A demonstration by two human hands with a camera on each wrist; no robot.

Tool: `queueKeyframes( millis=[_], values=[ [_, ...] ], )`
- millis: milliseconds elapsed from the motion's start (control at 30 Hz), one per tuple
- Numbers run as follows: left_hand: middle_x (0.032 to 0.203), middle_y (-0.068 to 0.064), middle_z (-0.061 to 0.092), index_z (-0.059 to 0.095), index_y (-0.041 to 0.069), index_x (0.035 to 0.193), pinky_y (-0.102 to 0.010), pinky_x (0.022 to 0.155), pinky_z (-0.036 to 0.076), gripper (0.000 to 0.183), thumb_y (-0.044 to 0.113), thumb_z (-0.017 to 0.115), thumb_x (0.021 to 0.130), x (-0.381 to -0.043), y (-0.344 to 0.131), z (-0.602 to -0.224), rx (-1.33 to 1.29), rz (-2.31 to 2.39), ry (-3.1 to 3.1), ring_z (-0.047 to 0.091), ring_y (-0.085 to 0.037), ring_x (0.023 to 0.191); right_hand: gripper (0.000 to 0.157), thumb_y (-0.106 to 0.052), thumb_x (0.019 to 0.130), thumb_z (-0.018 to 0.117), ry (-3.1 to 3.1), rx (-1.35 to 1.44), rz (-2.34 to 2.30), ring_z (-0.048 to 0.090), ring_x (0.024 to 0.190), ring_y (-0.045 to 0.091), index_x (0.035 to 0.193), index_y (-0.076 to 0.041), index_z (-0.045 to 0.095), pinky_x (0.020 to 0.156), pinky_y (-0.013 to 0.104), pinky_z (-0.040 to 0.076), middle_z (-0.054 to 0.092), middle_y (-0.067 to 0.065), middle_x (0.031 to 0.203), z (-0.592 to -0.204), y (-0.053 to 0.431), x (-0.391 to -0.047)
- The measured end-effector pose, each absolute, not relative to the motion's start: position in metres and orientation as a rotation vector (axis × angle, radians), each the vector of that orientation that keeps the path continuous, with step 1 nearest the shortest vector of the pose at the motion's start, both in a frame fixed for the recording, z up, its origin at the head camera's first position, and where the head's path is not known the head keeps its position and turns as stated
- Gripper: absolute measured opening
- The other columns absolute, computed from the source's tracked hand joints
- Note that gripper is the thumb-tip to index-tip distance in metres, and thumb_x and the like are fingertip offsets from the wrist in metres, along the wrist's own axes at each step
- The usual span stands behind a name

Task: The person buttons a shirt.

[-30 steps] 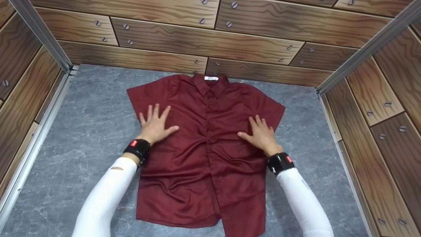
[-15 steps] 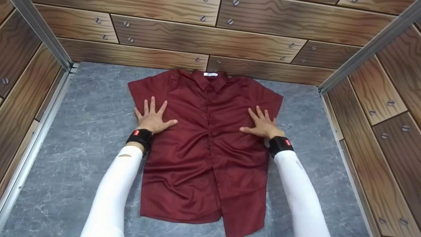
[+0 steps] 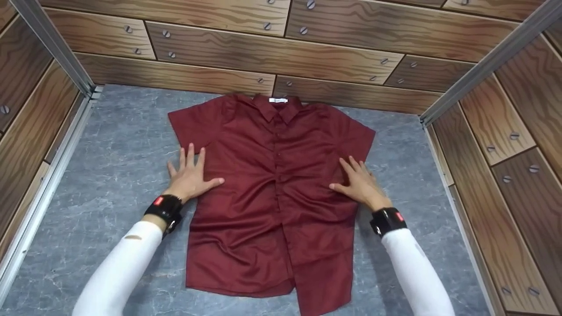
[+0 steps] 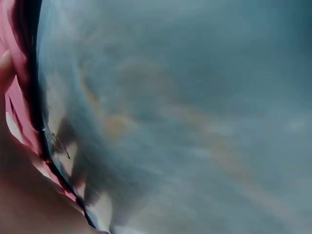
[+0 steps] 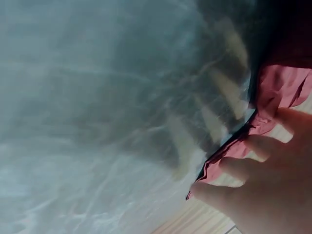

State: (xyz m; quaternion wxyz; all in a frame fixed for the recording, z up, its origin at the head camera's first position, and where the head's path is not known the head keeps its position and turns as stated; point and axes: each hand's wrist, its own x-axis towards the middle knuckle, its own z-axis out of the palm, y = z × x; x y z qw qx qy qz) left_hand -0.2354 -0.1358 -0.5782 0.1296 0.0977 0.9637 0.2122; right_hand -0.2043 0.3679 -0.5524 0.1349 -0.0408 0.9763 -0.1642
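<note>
A dark red short-sleeved button shirt [image 3: 246, 197] lies front up, its collar [image 3: 277, 112] at the far end. Creases cross its middle, and the right front panel hangs lower than the left at the hem. My left hand [image 3: 188, 177] is spread at the shirt's left side, just below the sleeve, with the thumb over the fabric. On the opposite side my right hand [image 3: 362, 186] is spread over the side edge beneath the other sleeve. Neither hand grips anything. In the right wrist view, the fingers [image 5: 234, 168] are at the shirt's edge, mirrored in the glossy surface.
The shirt lies on a grey marbled surface [image 3: 118, 175]. Wood-patterned panels [image 3: 210, 48] stand at the back and both sides, joined by metal corner rails [image 3: 483, 66]. The collar comes close to the back panel.
Both hands have moved outward and back toward me from higher on the shirt's chest. The left has slid off toward the side edge. The shirt lies almost the same.
</note>
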Motion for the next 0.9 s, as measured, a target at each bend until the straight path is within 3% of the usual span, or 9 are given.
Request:
queueKeyframes(
  millis=[67,133,233,333,433,533,667,767,900],
  values=[
    [0.17,-0.027,-0.007,0.012,0.001,0.165,-0.078,0.112,-0.008,0.114,0.07,0.063,0.09,-0.227,-0.138,-0.578,0.276,0.619,2.831,-0.011,-0.049,0.154,0.098,-0.058,0.093,0.07,2.887,-0.083,-0.507,0.023,0.15,0.05,0.164,-0.007,0.025,0.115,0.071,0.022,0.025,0.028,0.165,-0.552,0.368,-0.197],
    [0.167,-0.032,0.008,0.026,-0.005,0.16,-0.077,0.114,0.002,0.109,0.067,0.067,0.089,-0.219,-0.137,-0.577,0.288,0.614,2.908,0.004,-0.052,0.154,0.095,-0.054,0.092,0.073,2.95,-0.022,-0.522,0.038,0.141,0.052,0.158,0.001,0.033,0.111,0.066,0.032,0.039,0.033,0.153,-0.552,0.368,-0.191],
    [0.145,-0.036,0.038,0.05,-0.011,0.14,-0.07,0.106,0.029,0.094,0.062,0.075,0.086,-0.209,-0.134,-0.577,0.32,0.56,3.088,0.037,-0.054,0.135,0.074,-0.056,0.091,0.073,2.991,0.092,-0.508,0.06,0.107,0.049,0.125,0.008,0.058,0.09,0.059,0.048,0.061,0.032,0.115,-0.55,0.367,-0.183],
    [0.114,-0.031,0.05,0.06,-0.012,0.113,-0.059,0.084,0.04,0.079,0.058,0.08,0.083,-0.203,-0.131,-0.577,0.325,0.504,3.235,0.05,-0.049,0.105,0.059,-0.061,0.092,0.068,2.931,0.139,-0.456,0.058,0.071,0.033,0.082,-0.003,0.06,0.063,0.046,0.046,0.057,0.014,0.076,-0.545,0.365,-0.179],
    [0.102,-0.027,0.052,0.06,-0.008,0.097,-0.056,0.079,0.039,0.068,0.055,0.081,0.083,-0.2,-0.128,-0.575,0.267,0.546,3.235,0.053,-0.047,0.094,0.054,-0.061,0.093,0.065,2.82,0.117,-0.485,0.044,0.058,0.019,0.066,-0.016,0.051,0.054,0.035,0.035,0.044,-0.002,0.062,-0.541,0.366,-0.178],
    [0.099,-0.026,0.056,0.059,-0.003,0.088,-0.057,0.082,0.04,0.056,0.049,0.08,0.086,-0.2,-0.127,-0.573,0.189,0.653,3.123,0.055,-0.047,0.095,0.045,-0.05,0.094,0.067,2.75,0.086,-0.58,0.042,0.059,0.014,0.064,-0.021,0.05,0.056,0.032,0.034,0.043,-0.006,0.063,-0.539,0.37,-0.178],
    [0.096,-0.02,0.061,0.062,0.005,0.083,-0.057,0.086,0.042,0.037,0.037,0.078,0.089,-0.202,-0.128,-0.57,0.116,0.807,2.965,0.059,-0.043,0.097,0.027,-0.031,0.095,0.069,2.703,0.09,-0.853,0.047,0.068,0.014,0.074,-0.017,0.058,0.065,0.03,0.038,0.051,-0.005,0.072,-0.54,0.375,-0.179],
    [0.089,-0.012,0.062,0.063,0.007,0.086,-0.05,0.08,0.045,0.026,0.029,0.075,0.092,-0.205,-0.129,-0.568,0.085,1.025,2.864,0.06,-0.036,0.088,0.02,-0.022,0.096,0.069,2.647,0.114,-1.135,0.049,0.071,0.012,0.084,-0.01,0.059,0.068,0.027,0.039,0.054,-0.004,0.076,-0.539,0.376,-0.179],
    [0.081,-0.004,0.059,0.06,0.006,0.092,-0.036,0.072,0.042,0.022,0.024,0.071,0.097,-0.208,-0.129,-0.564,0.048,1.393,2.687,0.055,-0.023,0.077,0.018,-0.013,0.098,0.069,2.501,0.189,-1.501,0.045,0.063,0.006,0.099,-0.001,0.055,0.061,0.023,0.037,0.052,-0.006,0.072,-0.536,0.376,-0.181]
  ],
)
